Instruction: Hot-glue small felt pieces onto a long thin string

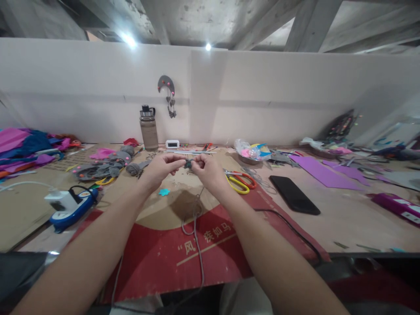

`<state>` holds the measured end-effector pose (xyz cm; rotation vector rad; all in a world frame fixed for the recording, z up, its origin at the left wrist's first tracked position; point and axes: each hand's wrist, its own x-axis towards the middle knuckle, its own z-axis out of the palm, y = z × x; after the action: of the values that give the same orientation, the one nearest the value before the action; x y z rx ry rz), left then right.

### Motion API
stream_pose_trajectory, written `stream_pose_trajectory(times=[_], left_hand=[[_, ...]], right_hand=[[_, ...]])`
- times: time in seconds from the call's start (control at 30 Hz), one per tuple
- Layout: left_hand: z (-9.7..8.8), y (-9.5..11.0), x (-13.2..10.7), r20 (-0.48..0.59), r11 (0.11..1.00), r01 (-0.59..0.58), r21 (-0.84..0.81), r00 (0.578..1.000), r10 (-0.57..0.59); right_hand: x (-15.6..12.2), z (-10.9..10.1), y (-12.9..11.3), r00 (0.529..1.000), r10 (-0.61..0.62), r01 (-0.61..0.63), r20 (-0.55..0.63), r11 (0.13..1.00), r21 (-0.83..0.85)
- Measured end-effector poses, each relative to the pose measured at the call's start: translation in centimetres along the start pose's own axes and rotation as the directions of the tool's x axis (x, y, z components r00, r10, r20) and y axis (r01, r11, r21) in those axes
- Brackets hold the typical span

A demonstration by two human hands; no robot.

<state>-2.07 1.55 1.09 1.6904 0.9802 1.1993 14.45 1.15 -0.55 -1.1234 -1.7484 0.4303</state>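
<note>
Both of my hands are raised over the middle of the work mat, fingertips almost meeting. My left hand [164,169] is closed in a pinch at the left side of a small dark grey piece [188,163], which looks like felt. The piece's other side is pinched by my right hand [206,171]. Below the right hand hangs a thin grey cord [196,214], looping over the red-and-tan printed cardboard [147,262] and off the front edge. A small turquoise flower cutout [164,192] lies under the left hand. Fingers partly hide the piece.
Scissors with yellow and red handles [241,183] and a black phone [293,194] lie to the right. At left are a blue power strip [74,212] and grey felt scraps [101,168]. A bottle [148,131] and a filled bowl [251,158] stand behind.
</note>
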Motion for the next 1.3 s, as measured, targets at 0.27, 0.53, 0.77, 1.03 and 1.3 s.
stream_pose_trajectory(times=[0.27, 0.53, 0.77, 1.03, 1.3], left_hand=[[0.5, 0.2, -0.6, 0.059, 0.918, -0.117, 0.379, 0.993, 0.102], [0.6, 0.3, -0.5, -0.060, 0.938, -0.054, 0.344, 0.995, 0.079], [0.6, -0.6, -0.2, -0.084, 0.946, -0.051, 0.320, 0.993, 0.082], [0.8, -0.6, -0.2, -0.175, 0.974, -0.061, 0.217, 0.979, 0.100], [0.8, -1.0, 0.1, -0.146, 0.991, 0.032, -0.131, 0.988, -0.051]], right_hand=[[-0.5, 0.5, 0.0, 0.972, -0.227, 0.233, 0.054, 0.927, -0.294], [-0.7, 0.6, 0.1, 0.992, -0.129, 0.128, 0.001, 0.989, -0.072], [-0.8, 0.7, -0.2, 0.983, -0.179, 0.173, -0.043, 0.976, -0.129], [-1.3, 1.3, -0.9, 0.996, -0.091, 0.090, -0.006, 0.994, -0.066], [-1.5, 1.8, -0.7, 0.990, -0.142, 0.142, 0.011, 0.989, -0.048]])
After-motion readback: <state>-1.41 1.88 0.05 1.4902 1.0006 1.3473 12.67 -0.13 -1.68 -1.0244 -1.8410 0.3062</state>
